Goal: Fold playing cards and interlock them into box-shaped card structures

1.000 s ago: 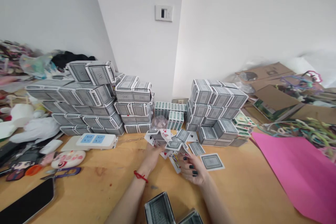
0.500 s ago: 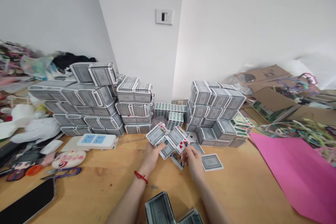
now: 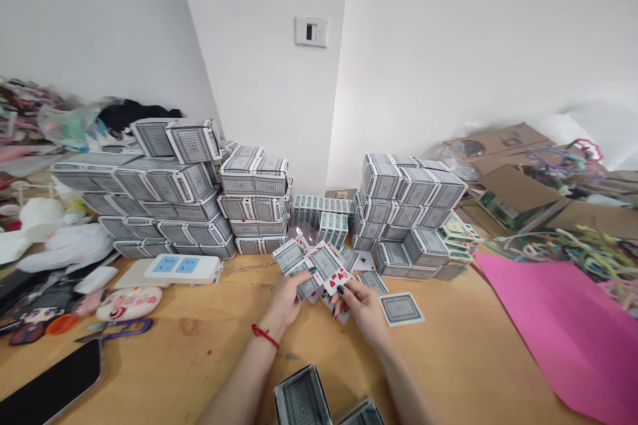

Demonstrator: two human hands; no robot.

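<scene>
My left hand point(image 3: 285, 297), with a red cord bracelet on its wrist, is closed on a few playing cards point(image 3: 290, 255), its thumb pressing on their patterned backs. My right hand point(image 3: 363, 305) pinches the near corner of a folded playing card point(image 3: 326, 262), whose bent flap shows red hearts. That card overlaps the ones in my left hand. Beneath and behind the hands lie several loose cards, partly hidden. One loose card point(image 3: 401, 309) lies back up to the right of my right hand. Near my body stand box shapes point(image 3: 302, 395) folded from cards, cut off by the frame.
Stacked card blocks rise at the left point(image 3: 174, 179) and right point(image 3: 409, 186). Between them are green-edged card packs point(image 3: 333, 226). A power strip point(image 3: 182, 265), a box cutter point(image 3: 122, 329) and a phone point(image 3: 54, 382) lie left. Pink paper point(image 3: 553, 332) and an open carton point(image 3: 528, 196) occupy the right.
My right hand and its hearts card have shifted slightly left, further over the cards in my left hand. My left hand has moved slightly left.
</scene>
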